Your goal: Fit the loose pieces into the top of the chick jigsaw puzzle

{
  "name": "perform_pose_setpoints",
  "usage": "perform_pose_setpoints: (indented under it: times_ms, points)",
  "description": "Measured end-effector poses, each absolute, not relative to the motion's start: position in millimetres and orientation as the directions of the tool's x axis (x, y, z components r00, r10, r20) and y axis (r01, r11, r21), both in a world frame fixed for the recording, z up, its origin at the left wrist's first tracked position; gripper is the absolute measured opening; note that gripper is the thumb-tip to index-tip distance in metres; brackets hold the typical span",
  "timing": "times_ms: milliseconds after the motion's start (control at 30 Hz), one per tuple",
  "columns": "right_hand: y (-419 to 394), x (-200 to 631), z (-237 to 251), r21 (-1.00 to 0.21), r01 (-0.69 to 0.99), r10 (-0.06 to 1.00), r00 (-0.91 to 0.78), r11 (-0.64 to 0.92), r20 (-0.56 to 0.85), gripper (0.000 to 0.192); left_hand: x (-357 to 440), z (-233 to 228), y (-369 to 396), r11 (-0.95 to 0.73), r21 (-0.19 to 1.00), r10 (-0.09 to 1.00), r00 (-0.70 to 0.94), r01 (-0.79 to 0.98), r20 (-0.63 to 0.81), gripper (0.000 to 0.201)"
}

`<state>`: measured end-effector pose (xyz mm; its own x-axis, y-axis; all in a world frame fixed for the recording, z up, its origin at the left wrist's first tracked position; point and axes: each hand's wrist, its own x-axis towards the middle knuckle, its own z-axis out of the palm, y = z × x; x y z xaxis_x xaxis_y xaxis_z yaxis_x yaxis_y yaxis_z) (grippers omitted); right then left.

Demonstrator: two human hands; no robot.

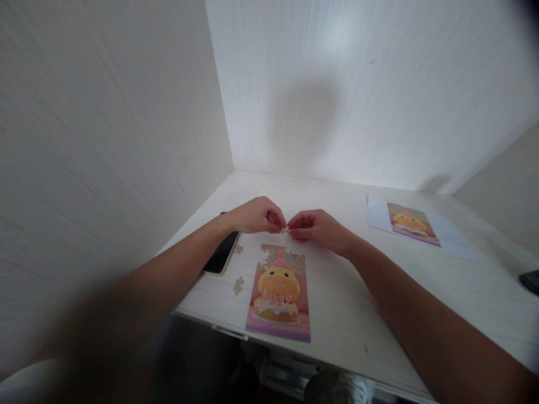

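My left hand and my right hand meet above the far side of a partly joined jigsaw puzzle. The fingertips of both are pinched on a small pale puzzle piece, mostly covered by the fingers. A yellow character in a pink party hat, over a white-iced cake, makes up the puzzle's picture. Its top edge is uneven, with gaps at the upper left. Left of it lie two loose puzzle pieces, one higher and one lower, both showing a plain greyish-tan side.
A dark-screened phone lies under my left forearm. At the right, a white sheet with a printed reference picture rests on the white table. Pale walls enclose the back and sides. A black object sits at the far right edge.
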<state>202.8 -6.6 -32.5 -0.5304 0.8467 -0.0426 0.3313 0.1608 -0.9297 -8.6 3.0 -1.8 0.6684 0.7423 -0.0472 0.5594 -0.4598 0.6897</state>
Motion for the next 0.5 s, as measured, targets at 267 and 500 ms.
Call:
perform_pose_setpoints:
  times_ms: [267, 500]
  points:
    - [-2.4, 206.5, -35.5, -0.917, 0.347, 0.834, -0.551, 0.195, -0.031, 0.021, -31.2, 19.5, 4.8, -0.568, 0.459, 0.674, 0.706, 0.683, -0.217, 0.026]
    - [-3.6, 206.7, -34.1, -0.903, 0.382, 0.834, -0.549, 0.198, -0.050, 0.020, -39.3, 38.8, -14.1, -0.501, 0.313, 0.679, 0.591, 0.807, -0.437, 0.041]
